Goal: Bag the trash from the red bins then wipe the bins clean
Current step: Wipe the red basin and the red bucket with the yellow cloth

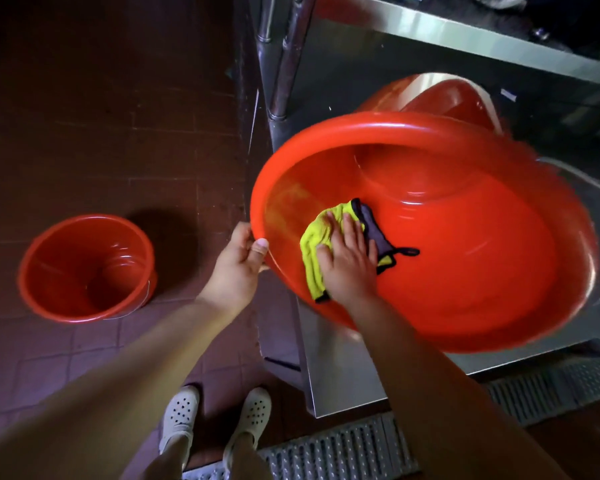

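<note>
Two hands (238, 268), three red bins (499, 258), one cloth (314, 251)

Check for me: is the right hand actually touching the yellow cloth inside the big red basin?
Touching. The head view shows the right hand laid flat with fingers spread on the yellow cloth, pressing it against the inner wall of the big red basin.

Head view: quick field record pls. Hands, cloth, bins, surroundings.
left hand: grips rim of big red basin, thumb over the edge
right hand: flat, pressing yellow cloth against the basin's inner wall
basin: tilted toward the person, held over a steel counter
red bucket: upright on tiled floor, no trash visible inside
third red bin: behind the basin, partly hidden
</note>
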`<state>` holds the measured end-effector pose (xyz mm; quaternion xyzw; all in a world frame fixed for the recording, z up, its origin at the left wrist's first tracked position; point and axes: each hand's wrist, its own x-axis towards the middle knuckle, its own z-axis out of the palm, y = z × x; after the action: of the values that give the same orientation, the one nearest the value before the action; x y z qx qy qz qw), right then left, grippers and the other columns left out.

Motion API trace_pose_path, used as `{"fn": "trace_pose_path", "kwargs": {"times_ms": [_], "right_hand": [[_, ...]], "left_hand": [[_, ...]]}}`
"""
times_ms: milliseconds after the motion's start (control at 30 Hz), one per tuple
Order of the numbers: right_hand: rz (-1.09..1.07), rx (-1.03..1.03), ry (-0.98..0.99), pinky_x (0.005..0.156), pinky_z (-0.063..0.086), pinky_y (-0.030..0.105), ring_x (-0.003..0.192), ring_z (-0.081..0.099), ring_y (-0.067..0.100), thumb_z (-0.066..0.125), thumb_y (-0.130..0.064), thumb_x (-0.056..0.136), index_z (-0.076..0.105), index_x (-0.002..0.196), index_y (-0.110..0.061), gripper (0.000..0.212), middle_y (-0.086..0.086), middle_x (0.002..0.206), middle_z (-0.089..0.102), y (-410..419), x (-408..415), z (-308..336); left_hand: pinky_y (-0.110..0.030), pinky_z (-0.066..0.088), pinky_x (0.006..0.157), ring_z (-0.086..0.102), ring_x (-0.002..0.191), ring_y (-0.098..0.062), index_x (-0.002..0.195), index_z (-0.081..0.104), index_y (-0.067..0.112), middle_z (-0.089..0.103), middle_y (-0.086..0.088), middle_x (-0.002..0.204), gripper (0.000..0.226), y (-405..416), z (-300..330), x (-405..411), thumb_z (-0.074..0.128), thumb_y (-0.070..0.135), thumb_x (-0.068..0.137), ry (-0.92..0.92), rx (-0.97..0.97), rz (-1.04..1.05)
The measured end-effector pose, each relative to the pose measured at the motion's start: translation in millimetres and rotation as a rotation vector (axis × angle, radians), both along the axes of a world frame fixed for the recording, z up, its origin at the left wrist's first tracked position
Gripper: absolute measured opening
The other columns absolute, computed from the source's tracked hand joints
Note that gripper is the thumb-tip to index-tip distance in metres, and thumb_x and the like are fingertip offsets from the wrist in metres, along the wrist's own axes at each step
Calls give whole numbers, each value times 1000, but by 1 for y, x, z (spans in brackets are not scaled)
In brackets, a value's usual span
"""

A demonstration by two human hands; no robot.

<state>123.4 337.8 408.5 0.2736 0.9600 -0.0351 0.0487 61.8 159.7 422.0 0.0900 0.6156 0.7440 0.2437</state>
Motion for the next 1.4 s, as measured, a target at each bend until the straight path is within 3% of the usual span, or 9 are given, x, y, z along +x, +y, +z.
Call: {"fn": "trace_pose_path", "kwargs": {"times_ms": [233,367,467,533,700,900,1000,1167,1400], "right_hand": [[-116,-77,-112,116,0,49,146,4,16,26,-53,95,22,148,-31,58,-6,160,5,71,-40,-1],[-124,-91,-134,114,-6,52,146,-3,15,22,-61,92,19,149,-32,64,-7,160,0,73,-48,-4],[-166,-151,-126,114,-8,50,146,-7,15,24,-67,89,14,150,-32,71,-6,160,-5,62,-48,-5],[-196,-184,-87,114,-9,48,146,-7,14,27,-65,90,15,150,-30,70,-5,160,-5,43,-42,-7],[-154,-176,74,116,-3,44,146,3,17,39,-51,93,24,149,-25,63,-1,160,3,-38,2,-9],[-58,-201,189,116,11,41,144,18,22,19,-50,84,13,149,-29,68,1,159,13,-92,51,6],[-110,-180,266,114,17,39,139,31,27,23,-43,83,31,146,-16,68,5,155,24,-68,40,9],[-99,-89,85,113,11,34,141,23,21,38,-38,92,40,142,-15,54,-1,159,12,2,-6,-5],[-119,-53,-39,116,3,45,146,8,18,38,-42,92,3,150,-34,68,-4,160,6,74,-49,-11]], "left_hand": [[-15,41,70,49,73,0,94,51,34,55,16,77,6,-26,28,-31,46,37,92,370,-123,-30],[-23,47,84,53,78,1,95,53,26,57,16,81,7,-26,10,-16,49,20,96,166,-90,-77],[-42,45,101,59,101,-16,110,50,10,59,-9,101,17,-23,-12,6,40,4,98,-119,-91,-238],[-34,49,96,57,112,-22,120,46,13,59,-9,114,25,-22,-19,15,37,5,99,-145,-65,-231],[-26,53,84,61,100,-14,114,48,24,61,-3,106,25,-20,-17,22,41,6,97,-135,-20,-172],[-46,49,88,57,88,-21,106,49,8,61,-15,96,13,-22,-6,24,49,15,95,130,-278,-171],[-40,46,81,55,81,-14,99,48,13,60,-4,86,16,-23,10,14,48,27,92,311,-308,-206],[-34,44,77,52,76,-7,99,49,19,55,11,81,6,-30,42,-28,51,23,94,490,-319,-194],[-20,44,72,54,74,0,105,54,18,57,14,82,14,-30,44,-46,51,24,93,471,-165,-151]]}}
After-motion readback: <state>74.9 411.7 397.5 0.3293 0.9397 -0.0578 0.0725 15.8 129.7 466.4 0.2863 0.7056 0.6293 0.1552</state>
